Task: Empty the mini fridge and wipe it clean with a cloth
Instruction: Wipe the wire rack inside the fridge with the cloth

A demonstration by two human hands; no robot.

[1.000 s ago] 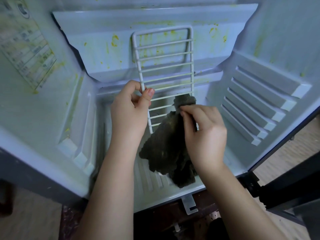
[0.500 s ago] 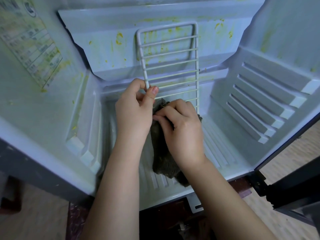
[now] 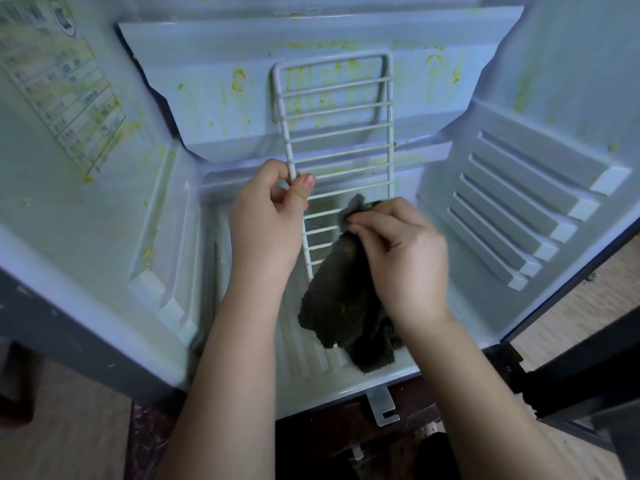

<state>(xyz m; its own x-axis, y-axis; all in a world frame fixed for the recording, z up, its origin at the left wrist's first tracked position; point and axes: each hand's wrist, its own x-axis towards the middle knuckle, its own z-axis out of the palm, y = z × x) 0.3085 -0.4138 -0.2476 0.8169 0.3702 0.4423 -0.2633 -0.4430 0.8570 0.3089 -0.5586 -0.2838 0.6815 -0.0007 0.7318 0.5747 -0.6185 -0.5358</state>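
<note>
Holds the white wire shelf (image 3: 336, 133) upright inside the open mini fridge (image 3: 554, 46), bottom end down by the ribbed floor, top leaning toward the back wall. Grips its left rail with the left hand (image 3: 266, 220), fingers wrapped behind and thumb in front. Pinches a dark cloth (image 3: 339, 299) with the right hand (image 3: 401, 261) (fingers bent over the bunched top edge) at the shelf's lower right bars; lets the rest hang toward the fridge floor. Shows yellow stains (image 3: 237, 79) across the back wall and a printed label (image 3: 59, 88) on the left wall.
</note>
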